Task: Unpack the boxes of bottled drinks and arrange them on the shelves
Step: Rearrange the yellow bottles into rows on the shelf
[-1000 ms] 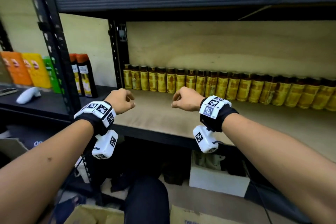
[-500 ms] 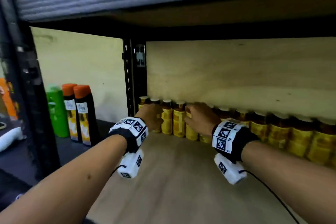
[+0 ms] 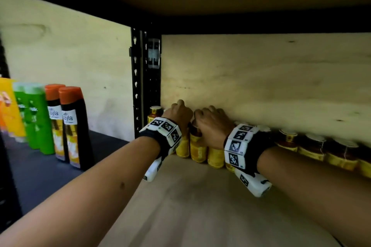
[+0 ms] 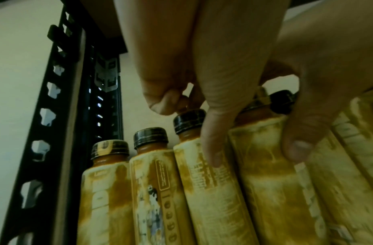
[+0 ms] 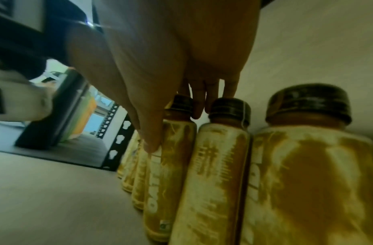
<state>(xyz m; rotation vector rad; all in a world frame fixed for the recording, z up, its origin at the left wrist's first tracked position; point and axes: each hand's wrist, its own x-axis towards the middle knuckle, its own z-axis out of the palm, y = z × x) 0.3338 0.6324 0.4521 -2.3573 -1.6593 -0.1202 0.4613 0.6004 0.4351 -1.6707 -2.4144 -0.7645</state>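
Observation:
A row of small bottles (image 3: 313,148) with yellow labels and dark caps stands along the back of the wooden shelf (image 3: 200,210). My left hand (image 3: 178,113) reaches over the row's left end. In the left wrist view its thumb (image 4: 296,145) presses the front of one bottle (image 4: 265,174) and its fingers curl over the caps. Just to the right, my right hand (image 3: 211,124) grips a neighbouring bottle (image 5: 170,174), thumb (image 5: 152,144) on the label and fingers (image 5: 200,107) hooked behind two caps. Both hands hide the bottles beneath them in the head view.
A black perforated upright (image 3: 144,86) stands just left of the row. Beyond it, on a dark shelf, are tall orange-capped bottles (image 3: 70,126), green bottles (image 3: 34,118) and orange packs (image 3: 9,110). A plywood back wall (image 3: 261,78) is right behind the row; the upper shelf hangs low overhead.
Both hands went from loose fists over the shelf's front edge to the back row and took hold of bottles. The head view moved in under the upper shelf.

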